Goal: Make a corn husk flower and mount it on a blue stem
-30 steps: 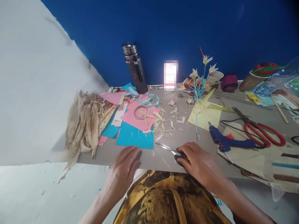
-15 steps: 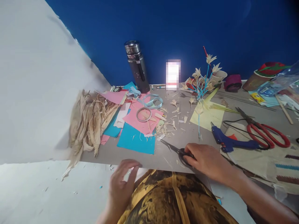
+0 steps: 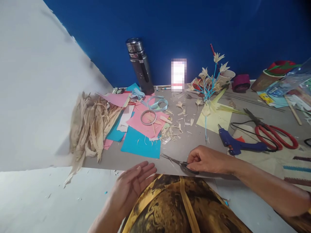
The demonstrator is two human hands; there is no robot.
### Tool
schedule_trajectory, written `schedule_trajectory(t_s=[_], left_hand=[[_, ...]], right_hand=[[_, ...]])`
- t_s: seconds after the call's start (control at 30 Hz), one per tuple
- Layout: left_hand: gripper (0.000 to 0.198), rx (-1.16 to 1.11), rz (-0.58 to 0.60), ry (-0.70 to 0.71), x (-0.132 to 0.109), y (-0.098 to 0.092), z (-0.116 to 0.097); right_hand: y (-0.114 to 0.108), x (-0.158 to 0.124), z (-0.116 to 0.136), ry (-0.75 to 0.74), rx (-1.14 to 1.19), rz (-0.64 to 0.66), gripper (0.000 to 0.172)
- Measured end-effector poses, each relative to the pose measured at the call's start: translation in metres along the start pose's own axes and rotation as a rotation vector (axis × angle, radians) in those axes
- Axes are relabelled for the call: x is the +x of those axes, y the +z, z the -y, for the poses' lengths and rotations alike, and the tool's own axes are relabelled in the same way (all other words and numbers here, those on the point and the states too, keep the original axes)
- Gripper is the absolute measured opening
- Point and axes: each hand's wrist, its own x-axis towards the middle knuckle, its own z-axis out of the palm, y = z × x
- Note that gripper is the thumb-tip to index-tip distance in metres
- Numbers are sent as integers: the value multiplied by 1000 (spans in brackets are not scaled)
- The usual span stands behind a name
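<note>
My right hand (image 3: pixel 202 159) is closed on the handles of small dark scissors (image 3: pixel 176 160), which lie low over the table's front edge with their blades pointing left. Palm up, my left hand (image 3: pixel 136 178) is at the front edge with its fingers stretched out and nothing in it. Beyond the scissors are a blue paper sheet (image 3: pixel 141 144), a pink sheet (image 3: pixel 145 124) with a tape roll (image 3: pixel 148 117) on it, and pale husk scraps (image 3: pixel 171 131). A husk flower on a blue stem (image 3: pixel 206 124) lies partly on yellow paper (image 3: pixel 222 119).
Dried husks (image 3: pixel 92 129) hang over the left front edge. A thermos (image 3: pixel 141 68) and a bright blurred screen (image 3: pixel 178 75) stand at the back. On the right are a blue glue gun (image 3: pixel 239 144), red-handled scissors (image 3: pixel 277 136) and a brown cup (image 3: pixel 267 81).
My left hand has turned palm up and its fingers have spread. My right hand has shifted slightly left with the scissors, whose blades now lie lower. The view has shifted slightly.
</note>
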Motion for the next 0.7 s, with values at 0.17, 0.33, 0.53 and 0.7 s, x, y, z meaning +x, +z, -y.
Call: schedule_trajectory(t_s=[0.17,0.33,0.53,0.7], left_hand=[[39,-108,-28,-47,5,1,-3],[42,-131,69,-135,22,15,-15],[28,8,80,-88,45,26,-33],[28,134,79,126,50,25,-41]], right_hand=[[11,18,7,-11,250,81,31],[10,22,2,-8,421,83,35],[-1,-7,0,-135,199,116,27],[0,5,28,-211,100,-242,23]])
